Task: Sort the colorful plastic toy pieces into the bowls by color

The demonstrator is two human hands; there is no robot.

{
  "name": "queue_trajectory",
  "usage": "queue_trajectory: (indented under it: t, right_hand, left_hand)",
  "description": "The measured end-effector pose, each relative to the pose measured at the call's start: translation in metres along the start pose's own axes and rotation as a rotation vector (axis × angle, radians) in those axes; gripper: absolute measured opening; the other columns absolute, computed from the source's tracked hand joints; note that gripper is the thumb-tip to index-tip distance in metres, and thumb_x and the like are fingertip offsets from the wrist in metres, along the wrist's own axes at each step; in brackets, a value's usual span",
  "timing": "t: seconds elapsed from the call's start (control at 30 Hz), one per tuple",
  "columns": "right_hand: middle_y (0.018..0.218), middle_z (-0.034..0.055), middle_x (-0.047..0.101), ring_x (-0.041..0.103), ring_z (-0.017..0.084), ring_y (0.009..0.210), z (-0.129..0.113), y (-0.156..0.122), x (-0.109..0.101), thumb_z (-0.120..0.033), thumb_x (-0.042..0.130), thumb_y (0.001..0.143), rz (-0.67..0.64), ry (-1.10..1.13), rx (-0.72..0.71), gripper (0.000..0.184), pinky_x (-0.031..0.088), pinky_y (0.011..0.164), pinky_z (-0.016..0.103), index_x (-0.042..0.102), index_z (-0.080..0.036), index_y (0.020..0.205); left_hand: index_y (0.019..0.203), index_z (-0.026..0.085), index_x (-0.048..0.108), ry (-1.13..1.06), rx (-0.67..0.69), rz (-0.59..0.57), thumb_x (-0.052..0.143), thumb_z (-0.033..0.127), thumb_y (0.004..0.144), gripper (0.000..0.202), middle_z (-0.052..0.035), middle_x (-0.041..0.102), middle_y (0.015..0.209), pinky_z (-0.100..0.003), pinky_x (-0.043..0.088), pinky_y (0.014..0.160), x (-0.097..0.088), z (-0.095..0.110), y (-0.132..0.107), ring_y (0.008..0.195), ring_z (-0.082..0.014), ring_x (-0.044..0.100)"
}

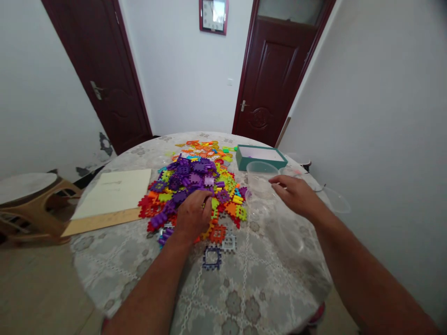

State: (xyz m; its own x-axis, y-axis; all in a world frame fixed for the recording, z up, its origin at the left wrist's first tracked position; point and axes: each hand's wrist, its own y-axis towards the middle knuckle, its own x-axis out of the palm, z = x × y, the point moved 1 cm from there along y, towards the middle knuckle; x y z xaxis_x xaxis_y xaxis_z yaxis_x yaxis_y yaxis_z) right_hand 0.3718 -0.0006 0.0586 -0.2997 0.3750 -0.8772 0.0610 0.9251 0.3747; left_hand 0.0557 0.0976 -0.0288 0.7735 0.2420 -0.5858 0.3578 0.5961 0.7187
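Observation:
A heap of plastic interlocking building pieces (195,170), with purple ones on top and red, orange, yellow and green ones around, covers the middle of the table. My left hand (194,211) rests at the near side of this heap, its fingers curled in; what they hold, if anything, is hidden. At the right, my right hand (295,191) hovers at the rim of a clear plastic tub (260,179), thumb and fingers drawn together. Any piece between those fingertips is too small to make out. A dark purple square piece (212,257) lies apart, nearer me.
Behind the tub stands a green open box (261,156) with a white inside. More clear plastic containers (291,232) stand about my right hand. Pale paper and a tan strip (104,221) lie on the left of the round table (240,298). A stool (31,200) is beyond.

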Motion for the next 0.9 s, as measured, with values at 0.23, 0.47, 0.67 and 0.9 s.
queue_trajectory:
  t: [0.23,0.47,0.67,0.9]
  right_hand:
    - [0.139,0.0182,0.065,0.07,0.026,0.114,-0.109,-0.049,0.091,-0.015,0.051,0.101,-0.194,-0.027,-0.017,0.036,0.056,0.094,0.037,0.065,-0.016,0.134]
    - [0.156,0.0243,0.045,0.076,0.024,0.096,-0.108,-0.055,0.145,-0.009,0.045,0.101,-0.339,-0.297,0.241,0.051,0.057,0.076,0.033,0.045,-0.018,0.152]
    - [0.138,0.0183,0.056,0.075,0.023,0.088,-0.107,-0.062,0.141,-0.007,0.043,0.101,-0.319,-0.347,0.205,0.045,0.053,0.066,0.029,0.053,-0.018,0.144]
    - [0.122,0.0095,0.064,0.072,0.019,0.08,-0.1,-0.063,0.135,-0.015,0.048,0.105,-0.237,-0.3,0.188,0.028,0.048,0.062,0.027,0.066,-0.021,0.126]
  left_hand:
    - [0.106,0.019,0.069,-0.007,-0.044,0.044,0.054,0.016,0.099,0.016,-0.008,0.076,0.103,-0.037,0.056,0.095,0.0,-0.001,-0.001,0.099,-0.0231,0.071]
    - [0.105,0.018,0.069,-0.04,-0.019,0.071,0.054,0.015,0.099,0.016,-0.0086,0.076,0.102,-0.037,0.056,0.094,0.0,0.002,-0.001,0.098,-0.023,0.071]
    - [0.105,0.018,0.069,-0.085,0.0,0.05,0.055,0.014,0.1,0.016,-0.0083,0.076,0.101,-0.037,0.056,0.093,0.0,0.008,-0.003,0.098,-0.0222,0.071]
    - [0.109,0.02,0.069,-0.032,0.118,-0.194,0.057,0.018,0.101,0.014,-0.0087,0.077,0.105,-0.038,0.057,0.092,-0.014,0.041,-0.006,0.101,-0.0232,0.071]
